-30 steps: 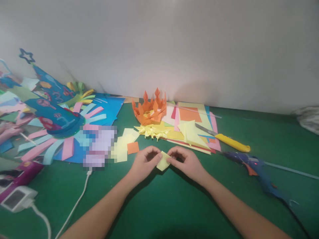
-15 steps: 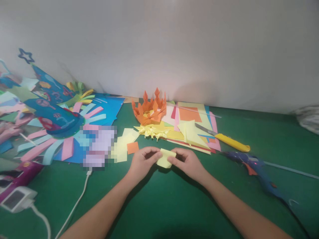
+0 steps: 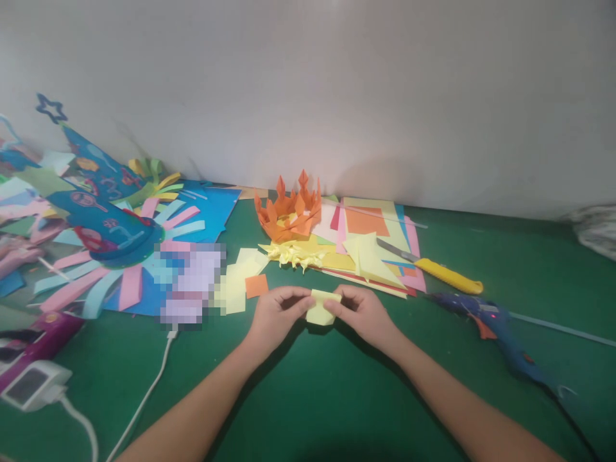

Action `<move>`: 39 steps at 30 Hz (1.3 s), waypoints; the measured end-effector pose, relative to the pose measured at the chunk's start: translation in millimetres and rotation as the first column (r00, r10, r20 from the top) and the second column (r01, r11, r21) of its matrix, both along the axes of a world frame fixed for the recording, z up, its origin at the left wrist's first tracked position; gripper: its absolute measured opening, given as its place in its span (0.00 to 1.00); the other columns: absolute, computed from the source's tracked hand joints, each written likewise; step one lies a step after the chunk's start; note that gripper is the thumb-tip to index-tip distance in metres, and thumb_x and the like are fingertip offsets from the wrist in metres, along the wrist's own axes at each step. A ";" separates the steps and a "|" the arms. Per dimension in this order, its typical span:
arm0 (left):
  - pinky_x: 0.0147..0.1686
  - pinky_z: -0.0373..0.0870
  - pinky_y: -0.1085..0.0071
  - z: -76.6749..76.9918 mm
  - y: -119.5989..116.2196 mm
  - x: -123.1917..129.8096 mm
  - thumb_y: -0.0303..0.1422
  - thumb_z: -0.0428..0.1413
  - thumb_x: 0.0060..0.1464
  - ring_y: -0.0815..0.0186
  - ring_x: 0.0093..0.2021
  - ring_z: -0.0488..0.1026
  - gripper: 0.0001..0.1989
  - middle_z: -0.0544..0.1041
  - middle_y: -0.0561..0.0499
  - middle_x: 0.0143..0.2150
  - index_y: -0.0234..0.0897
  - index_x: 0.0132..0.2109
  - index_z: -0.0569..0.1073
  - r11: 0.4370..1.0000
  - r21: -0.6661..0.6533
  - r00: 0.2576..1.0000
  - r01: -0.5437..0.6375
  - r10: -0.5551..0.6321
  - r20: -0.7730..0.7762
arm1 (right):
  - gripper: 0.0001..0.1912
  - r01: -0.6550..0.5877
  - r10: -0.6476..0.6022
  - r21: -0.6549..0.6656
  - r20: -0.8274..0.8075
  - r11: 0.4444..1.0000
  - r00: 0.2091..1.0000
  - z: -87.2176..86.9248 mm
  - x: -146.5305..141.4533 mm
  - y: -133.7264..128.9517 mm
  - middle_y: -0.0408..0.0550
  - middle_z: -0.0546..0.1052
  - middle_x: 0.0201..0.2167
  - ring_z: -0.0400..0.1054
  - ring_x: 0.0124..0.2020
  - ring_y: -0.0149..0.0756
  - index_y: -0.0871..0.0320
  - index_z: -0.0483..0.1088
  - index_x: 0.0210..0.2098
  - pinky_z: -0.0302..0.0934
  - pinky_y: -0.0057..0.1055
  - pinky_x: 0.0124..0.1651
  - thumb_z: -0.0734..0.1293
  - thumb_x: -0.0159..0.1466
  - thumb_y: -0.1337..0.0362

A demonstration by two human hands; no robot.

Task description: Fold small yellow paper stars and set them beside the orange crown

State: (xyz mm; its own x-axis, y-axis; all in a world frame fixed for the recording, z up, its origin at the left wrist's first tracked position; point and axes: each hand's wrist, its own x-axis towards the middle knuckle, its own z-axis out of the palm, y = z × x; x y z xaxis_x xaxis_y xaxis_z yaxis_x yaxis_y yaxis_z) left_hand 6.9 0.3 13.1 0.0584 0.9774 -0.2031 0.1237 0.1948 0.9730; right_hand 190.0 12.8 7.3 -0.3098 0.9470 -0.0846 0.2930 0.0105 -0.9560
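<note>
A small piece of pale yellow paper with a fold along its top edge is held over the green table, between both hands. My left hand pinches its left side between thumb and fingers. On the right side my right hand grips it the same way, thumb lying on the front. Just beyond the hands lie crumpled yellow paper pieces and an orange folded-paper crown. A small orange square is near my left hand, beside pale yellow sheets.
A yellow box cutter with its blade out rests on coloured sheets at the right. Nearer stands a blue glue gun with a cord. Blue cone hats and a white cable are on the left.
The yellow paper has shifted slightly to the right and straightened a little between my fingers. Both hands keep their pinch on it.
</note>
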 end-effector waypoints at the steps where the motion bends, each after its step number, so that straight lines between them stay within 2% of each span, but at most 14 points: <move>1: 0.27 0.67 0.75 -0.4 -0.1 0.0 0.38 0.61 0.45 0.71 0.25 0.69 0.11 0.76 0.53 0.27 0.35 0.33 0.76 1.000 0.006 1.000 -0.002 0.002 -0.006 | 0.18 -0.004 0.004 -0.004 -0.005 1.000 1.000 0.3 0.1 -0.1 0.39 0.66 0.18 0.58 0.21 0.28 0.59 0.65 0.22 0.53 0.24 0.24 0.68 0.54 0.51; 10: 0.24 0.61 0.77 -2.2 -1.5 0.5 0.32 0.57 0.48 0.74 0.24 0.63 0.07 0.66 0.57 0.24 0.35 0.28 0.66 0.994 0.102 0.996 0.040 -0.048 0.075 | 0.14 -0.057 0.059 0.028 -0.058 0.998 0.997 1.2 0.1 0.6 0.43 0.72 0.24 0.65 0.27 0.31 0.59 0.70 0.27 0.60 0.27 0.31 0.64 0.60 0.55; 13: 0.26 0.61 0.77 -1.8 -0.8 -0.4 0.30 0.56 0.48 0.74 0.25 0.63 0.07 0.64 0.57 0.25 0.35 0.27 0.64 0.987 0.156 0.993 0.037 -0.054 0.103 | 0.11 -0.029 0.034 0.051 -0.106 0.998 0.994 -0.7 0.4 0.1 0.45 0.74 0.29 0.67 0.31 0.33 0.58 0.71 0.35 0.63 0.28 0.35 0.66 0.59 0.57; 16: 0.28 0.62 0.76 -0.9 -0.1 -1.5 0.29 0.55 0.49 0.73 0.28 0.63 0.06 0.65 0.55 0.28 0.35 0.27 0.64 0.976 0.215 0.992 0.025 -0.051 0.118 | 0.14 0.003 0.009 0.071 -0.165 0.997 0.986 0.3 0.8 0.1 0.46 0.74 0.34 0.69 0.34 0.34 0.56 0.69 0.41 0.65 0.30 0.37 0.68 0.57 0.58; 20: 0.31 0.63 0.75 0.7 -0.6 -1.7 0.28 0.55 0.49 0.71 0.31 0.65 0.06 0.67 0.54 0.29 0.35 0.27 0.65 0.957 0.287 0.995 0.049 -0.071 0.068 | 0.10 -0.041 0.051 0.057 -0.185 0.998 0.981 3.0 1.1 -0.2 0.45 0.73 0.30 0.68 0.31 0.33 0.57 0.69 0.34 0.65 0.30 0.36 0.66 0.59 0.57; 26: 0.31 0.65 0.73 0.9 -0.5 -1.3 0.28 0.52 0.52 0.69 0.32 0.68 0.04 0.69 0.52 0.31 0.37 0.29 0.66 0.928 0.366 0.997 0.065 -0.049 -0.055 | 0.08 0.014 0.028 0.180 -0.229 0.984 0.973 -0.1 1.3 -2.6 0.45 0.70 0.35 0.68 0.35 0.33 0.54 0.65 0.38 0.65 0.30 0.40 0.66 0.60 0.60; 32: 0.36 0.67 0.71 -2.8 0.6 -2.2 0.25 0.53 0.53 0.68 0.36 0.70 0.04 0.72 0.51 0.32 0.37 0.31 0.67 0.805 0.580 0.981 0.123 -0.010 -0.194 | 0.07 -0.022 0.052 0.131 -0.228 0.991 0.972 -2.1 1.7 -0.8 0.45 0.70 0.33 0.68 0.34 0.33 0.55 0.65 0.37 0.65 0.30 0.39 0.65 0.61 0.61; 36: 0.36 0.67 0.72 -2.7 1.0 -2.4 0.24 0.52 0.53 0.68 0.36 0.71 0.04 0.72 0.50 0.33 0.37 0.32 0.67 0.773 0.616 0.971 0.148 0.005 -0.240 | 0.07 0.017 0.036 0.243 -0.210 0.970 0.977 -1.1 0.8 -2.1 0.47 0.71 0.38 0.69 0.37 0.34 0.54 0.64 0.39 0.65 0.33 0.41 0.65 0.61 0.64; 39: 0.38 0.67 0.71 -0.1 0.1 -2.2 0.25 0.51 0.55 0.68 0.37 0.71 0.04 0.73 0.50 0.34 0.37 0.33 0.67 0.773 0.605 0.960 0.189 -0.017 -0.279 | 0.04 0.015 0.038 0.315 -0.161 0.949 0.986 -0.8 -0.2 -3.4 0.47 0.72 0.37 0.69 0.37 0.35 0.54 0.64 0.36 0.66 0.33 0.40 0.64 0.62 0.65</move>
State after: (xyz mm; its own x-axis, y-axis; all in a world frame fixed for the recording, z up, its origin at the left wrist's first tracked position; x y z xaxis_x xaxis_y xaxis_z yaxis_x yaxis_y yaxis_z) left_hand 4.7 0.4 13.0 0.1994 0.8837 0.4235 0.3553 -0.4680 0.8092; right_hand 189.8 9.3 6.6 -0.3052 0.9136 0.2686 0.1322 0.3200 -0.9382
